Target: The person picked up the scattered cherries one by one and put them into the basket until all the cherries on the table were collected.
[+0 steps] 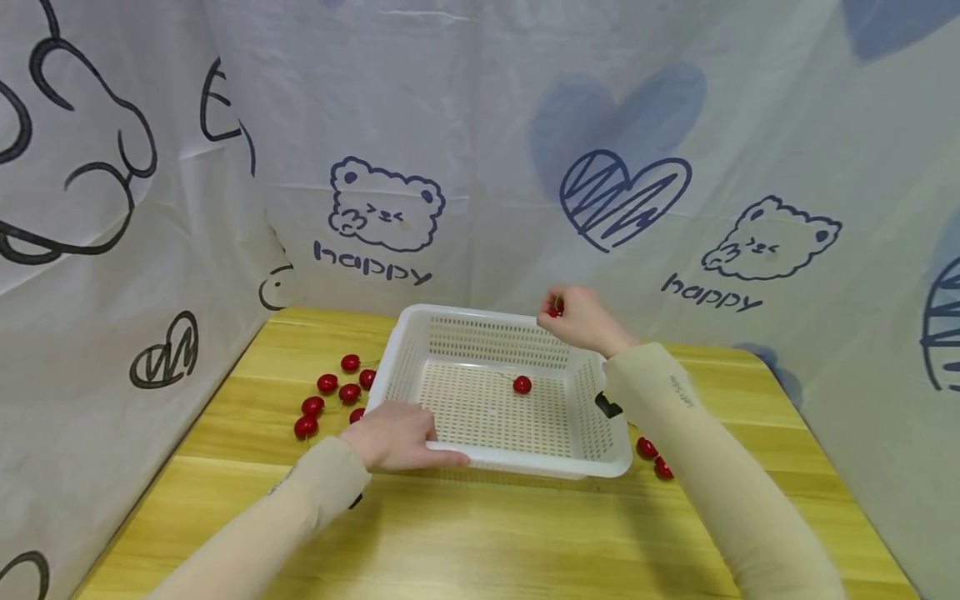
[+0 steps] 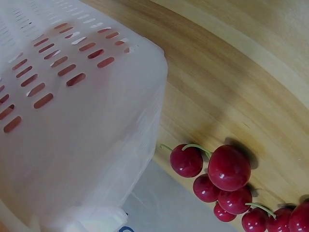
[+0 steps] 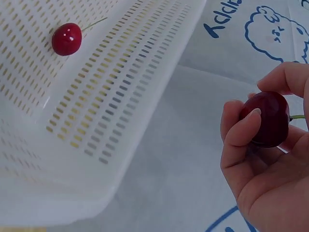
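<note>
My right hand (image 1: 577,319) grips a dark red cherry (image 3: 269,119) with a green stem, thumb and fingers curled round it, over the far right rim of a white perforated plastic basket (image 1: 495,457). My left hand (image 1: 397,435) holds the basket's near left corner, thumb along the front rim and fingers over the left side. Inside the basket, one red cherry (image 1: 522,384) with its stem lies on the slotted floor. In the left wrist view, the basket's wall (image 2: 111,121) hides most of the left hand.
Several cherries (image 1: 327,383) lie on the wooden table (image 1: 480,542) left of the basket. Two more cherries (image 1: 646,448) sit at its right, partly behind the right sleeve (image 1: 697,450). A printed white cloth (image 1: 487,167) hangs behind the table.
</note>
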The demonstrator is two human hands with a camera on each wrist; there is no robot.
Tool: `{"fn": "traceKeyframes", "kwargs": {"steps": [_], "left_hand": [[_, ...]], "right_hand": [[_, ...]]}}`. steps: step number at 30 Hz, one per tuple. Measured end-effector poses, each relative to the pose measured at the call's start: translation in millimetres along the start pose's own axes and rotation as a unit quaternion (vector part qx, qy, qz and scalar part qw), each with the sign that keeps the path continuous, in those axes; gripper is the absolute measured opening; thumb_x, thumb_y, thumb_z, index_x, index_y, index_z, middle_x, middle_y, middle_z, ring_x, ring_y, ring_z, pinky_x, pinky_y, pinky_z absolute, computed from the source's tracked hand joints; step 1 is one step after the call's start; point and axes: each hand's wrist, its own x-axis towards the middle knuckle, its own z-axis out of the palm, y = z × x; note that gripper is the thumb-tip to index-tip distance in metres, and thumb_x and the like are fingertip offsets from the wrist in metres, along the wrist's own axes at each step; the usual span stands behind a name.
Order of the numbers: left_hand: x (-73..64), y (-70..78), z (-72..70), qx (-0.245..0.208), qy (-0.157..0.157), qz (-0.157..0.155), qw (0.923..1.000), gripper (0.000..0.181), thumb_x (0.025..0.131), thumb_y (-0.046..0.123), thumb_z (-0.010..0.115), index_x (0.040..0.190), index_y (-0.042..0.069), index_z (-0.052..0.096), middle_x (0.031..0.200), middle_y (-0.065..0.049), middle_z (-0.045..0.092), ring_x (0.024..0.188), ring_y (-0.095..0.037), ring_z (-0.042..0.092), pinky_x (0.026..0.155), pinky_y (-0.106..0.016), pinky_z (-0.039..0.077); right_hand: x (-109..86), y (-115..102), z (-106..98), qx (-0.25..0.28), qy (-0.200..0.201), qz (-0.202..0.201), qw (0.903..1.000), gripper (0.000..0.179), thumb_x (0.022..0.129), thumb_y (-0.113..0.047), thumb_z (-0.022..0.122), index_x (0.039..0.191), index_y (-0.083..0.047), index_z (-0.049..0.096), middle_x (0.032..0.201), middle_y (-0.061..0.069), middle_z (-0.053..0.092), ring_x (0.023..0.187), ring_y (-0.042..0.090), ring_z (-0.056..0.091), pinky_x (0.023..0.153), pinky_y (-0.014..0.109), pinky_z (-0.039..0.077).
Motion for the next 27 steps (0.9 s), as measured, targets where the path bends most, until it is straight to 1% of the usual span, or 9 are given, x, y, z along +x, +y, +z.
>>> {"fn": "traceKeyframes", "kwargs": {"steps": [1, 5, 8, 12, 16, 19, 21, 24, 27], "left_hand": [[0.0, 0.1, 0.0, 0.0, 0.0, 0.0, 1.0, 0.061, 0.081, 0.081, 0.058, 0.091, 0.022, 0.073, 0.058, 0.008, 0.049, 0.051, -0.008, 0.036, 0.049, -0.025, 0.032], [0.6, 0.5, -0.4, -0.007, -0.001, 0.004, 1.0, 0.065, 0.081, 0.081, 0.058, 0.104, 0.022, 0.075, 0.061, 0.008, 0.056, 0.051, -0.008, 0.037, 0.048, -0.025, 0.034], [0.9, 0.5, -0.9, -0.009, -0.001, 0.007, 0.9999, 0.067, 0.081, 0.081, 0.057, 0.109, 0.023, 0.075, 0.062, 0.008, 0.058, 0.051, -0.007, 0.037, 0.049, -0.025, 0.035], [1.2, 0.0, -1.3, -0.007, -0.002, 0.003, 1.0, 0.066, 0.081, 0.081, 0.057, 0.109, 0.024, 0.075, 0.063, 0.009, 0.058, 0.052, -0.008, 0.039, 0.049, -0.026, 0.036], [1.4, -0.1, -0.4, -0.007, -0.004, 0.004, 1.0, 0.07, 0.081, 0.082, 0.056, 0.115, 0.023, 0.074, 0.065, 0.009, 0.059, 0.052, -0.008, 0.039, 0.05, -0.026, 0.037], [1.3, 0.5, -0.3, -0.005, -0.003, 0.005, 1.0, 0.071, 0.081, 0.082, 0.055, 0.118, 0.024, 0.073, 0.067, 0.01, 0.06, 0.053, -0.008, 0.04, 0.051, -0.026, 0.037], [1.1, 0.9, -0.5, -0.002, -0.002, 0.004, 1.0, 0.07, 0.081, 0.082, 0.055, 0.118, 0.026, 0.073, 0.068, 0.01, 0.061, 0.054, -0.008, 0.042, 0.052, -0.026, 0.038], [0.5, 1.2, -1.0, -0.001, 0.0, 0.005, 1.0, 0.07, 0.081, 0.082, 0.055, 0.118, 0.026, 0.073, 0.07, 0.011, 0.062, 0.054, -0.009, 0.044, 0.053, -0.027, 0.04], [-0.4, 1.0, -0.9, -0.003, 0.001, 0.006, 1.0, 0.071, 0.081, 0.082, 0.055, 0.118, 0.025, 0.073, 0.07, 0.011, 0.062, 0.054, -0.009, 0.044, 0.053, -0.027, 0.039]], "right_hand": [[2.3, 0, 2, 0.004, -0.001, 0.002, 1.0, 0.008, 0.089, -0.015, 0.061, 0.088, -0.007, 0.062, 0.075, 0.005, 0.056, 0.066, 0.017, 0.049, 0.063, 0.028, 0.039], [9.5, 3, 11, 0.013, -0.007, 0.016, 0.9998, 0.007, 0.088, -0.013, 0.061, 0.088, -0.006, 0.062, 0.076, 0.006, 0.057, 0.066, 0.017, 0.05, 0.062, 0.027, 0.041], [13.6, 5, 18, 0.013, -0.014, 0.029, 0.9994, 0.008, 0.088, -0.014, 0.061, 0.088, -0.006, 0.062, 0.076, 0.005, 0.058, 0.067, 0.016, 0.051, 0.062, 0.026, 0.042], [17.8, 9, 28, 0.022, -0.025, 0.047, 0.9984, 0.009, 0.089, -0.014, 0.061, 0.086, -0.006, 0.061, 0.075, 0.004, 0.057, 0.066, 0.015, 0.051, 0.063, 0.026, 0.042], [18.8, 13, 40, 0.023, -0.031, 0.066, 0.9971, 0.01, 0.091, -0.015, 0.061, 0.085, -0.006, 0.061, 0.075, 0.004, 0.056, 0.068, 0.016, 0.051, 0.065, 0.026, 0.042], [18.5, 17, 48, 0.021, -0.036, 0.079, 0.996, 0.011, 0.092, -0.016, 0.062, 0.088, -0.006, 0.061, 0.078, 0.006, 0.058, 0.07, 0.017, 0.052, 0.066, 0.027, 0.043], [17.8, 19, 53, 0.024, -0.041, 0.088, 0.995, 0.012, 0.093, -0.017, 0.063, 0.09, -0.006, 0.061, 0.082, 0.007, 0.06, 0.071, 0.017, 0.053, 0.066, 0.028, 0.044], [17.2, 25, 59, 0.023, -0.045, 0.09, 0.9946, 0.012, 0.094, -0.017, 0.063, 0.092, -0.005, 0.061, 0.086, 0.009, 0.062, 0.071, 0.017, 0.053, 0.065, 0.027, 0.044], [16.7, 31, 64, 0.024, -0.048, 0.098, 0.9937, 0.012, 0.094, -0.017, 0.062, 0.094, -0.005, 0.06, 0.087, 0.008, 0.062, 0.072, 0.016, 0.053, 0.064, 0.027, 0.044]]}}
